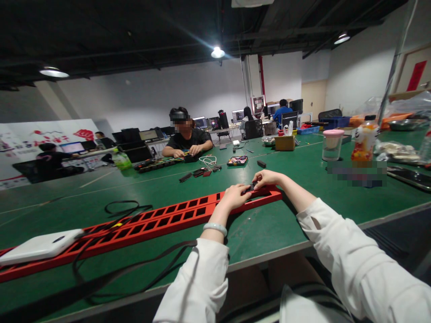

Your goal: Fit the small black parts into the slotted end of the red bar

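A long red slotted frame (178,214) lies across the green table, with rows of square openings along it. My left hand (234,197) rests over its right end, fingers bent onto a small black part (252,186). From the far side, my right hand (266,178) pinches the same part between thumb and fingertips. Most of the part is hidden by my fingers, and its exact kind cannot be made out. On the frame's left end sits a white flat device (43,246) with dark cables beside it.
A black strap (141,260) crosses the near left. Beyond my hands lie a black block (261,164), a tray of wires (237,160) and several dark pieces (198,172). A lidded cup (332,148) and juice bottle (364,141) stand right. A co-worker (188,141) sits opposite.
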A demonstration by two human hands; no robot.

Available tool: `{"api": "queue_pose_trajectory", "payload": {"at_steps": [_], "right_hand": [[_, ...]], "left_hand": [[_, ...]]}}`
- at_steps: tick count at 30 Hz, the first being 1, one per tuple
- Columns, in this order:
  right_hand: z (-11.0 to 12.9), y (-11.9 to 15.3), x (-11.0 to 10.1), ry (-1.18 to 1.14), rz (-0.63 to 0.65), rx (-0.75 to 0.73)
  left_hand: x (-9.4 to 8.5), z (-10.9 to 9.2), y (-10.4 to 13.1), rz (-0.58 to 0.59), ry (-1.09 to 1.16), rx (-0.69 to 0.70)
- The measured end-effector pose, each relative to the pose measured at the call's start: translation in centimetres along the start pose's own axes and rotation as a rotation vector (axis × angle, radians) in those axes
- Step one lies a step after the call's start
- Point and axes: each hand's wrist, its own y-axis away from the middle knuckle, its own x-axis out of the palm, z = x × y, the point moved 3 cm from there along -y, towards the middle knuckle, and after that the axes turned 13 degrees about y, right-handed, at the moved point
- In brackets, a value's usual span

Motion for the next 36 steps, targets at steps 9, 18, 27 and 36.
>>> {"api": "queue_pose_trajectory", "payload": {"at_steps": [9, 18, 27, 36], "right_hand": [[0.0, -0.1, 0.0, 0.063, 0.017, -0.016], [0.8, 0.3, -0.4, 0.062, 0.113, 0.012], [1.6, 0.4, -0.8, 0.273, 0.135, 0.034], [2.4, 0.8, -0.7, 0.442, 0.116, 0.050]], "left_hand": [[0.0, -0.1, 0.0, -0.006, 0.000, 0.013], [0.3, 0.4, -0.2, -0.006, 0.000, 0.027], [0.2, 0.4, -0.3, 0.003, -0.006, 0.010], [0.2, 0.4, -0.4, -0.002, -0.013, 0.021]]}}
